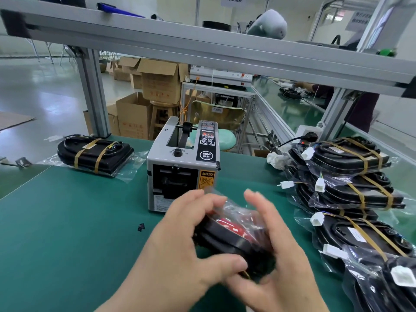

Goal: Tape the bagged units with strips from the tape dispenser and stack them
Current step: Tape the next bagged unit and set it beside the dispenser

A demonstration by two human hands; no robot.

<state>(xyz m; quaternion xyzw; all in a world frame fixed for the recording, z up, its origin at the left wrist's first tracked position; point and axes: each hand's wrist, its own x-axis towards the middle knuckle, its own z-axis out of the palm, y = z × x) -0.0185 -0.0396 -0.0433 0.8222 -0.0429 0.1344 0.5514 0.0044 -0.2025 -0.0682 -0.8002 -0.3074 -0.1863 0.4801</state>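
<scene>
A black unit with a red patch, in a clear bag (231,235), is held up in front of the grey tape dispenser (182,165). My left hand (186,244) grips it from the left, fingers over its top and thumb under its near edge. My right hand (276,255) holds its right side, fingers raised along the bag; both hands are blurred. One taped bagged unit (94,154) lies at the far left of the green table (67,221). A pile of several bagged units (351,194) with tan tape bands lies on the right.
A small black scrap (141,227) lies on the mat left of my hands. An aluminium frame post (92,93) stands behind the left unit, with a crossbeam overhead. Cardboard boxes (157,86) and a stool stand beyond the table. Another person works at the far right.
</scene>
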